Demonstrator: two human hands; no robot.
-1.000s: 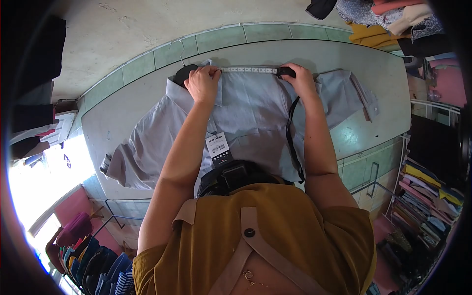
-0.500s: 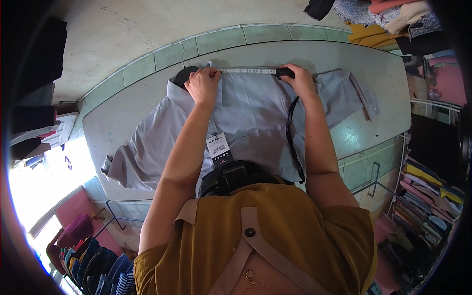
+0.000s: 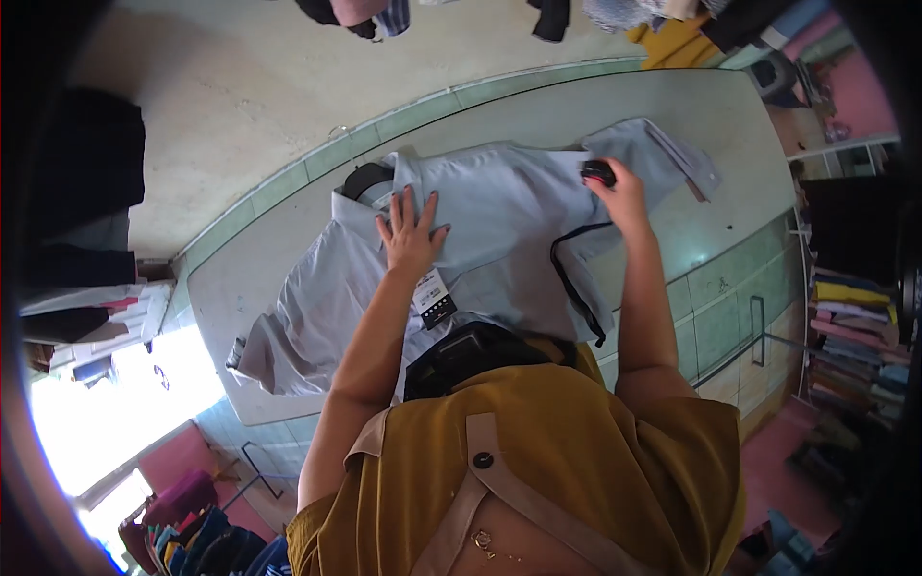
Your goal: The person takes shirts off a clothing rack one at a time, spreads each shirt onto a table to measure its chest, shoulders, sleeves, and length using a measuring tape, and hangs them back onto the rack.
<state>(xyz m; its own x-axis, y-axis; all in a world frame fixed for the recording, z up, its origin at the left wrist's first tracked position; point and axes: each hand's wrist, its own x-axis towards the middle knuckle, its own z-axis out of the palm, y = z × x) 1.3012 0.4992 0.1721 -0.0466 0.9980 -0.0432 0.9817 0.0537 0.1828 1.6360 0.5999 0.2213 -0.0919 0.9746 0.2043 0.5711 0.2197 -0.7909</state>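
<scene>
A light grey-blue shirt (image 3: 490, 197) lies spread out, with a black hanger (image 3: 368, 180) in its collar. My left hand (image 3: 411, 233) rests flat on the shirt just below the collar, fingers spread and holding nothing. In my right hand (image 3: 626, 199) is a black and red tape measure (image 3: 597, 173), held over the sleeve side of the shirt. No long stretch of its blade shows between my hands. Below my left hand sits a white and black price tag (image 3: 434, 298). A black strap (image 3: 569, 283) hangs down the shirt from near my right forearm.
Under the shirt is a pale table (image 3: 740, 125) against a green-tiled wall edge (image 3: 403, 117). Folded clothes (image 3: 853, 322) are stacked on the right. Dark garments (image 3: 101, 173) hang at the left, and more clothes (image 3: 206, 538) stand at the lower left.
The white blade stretched along the shirt's upper edge is no longer visible. My left hand has let go of its end and flattened on the shirt. My right hand carried the tape measure rightward.
</scene>
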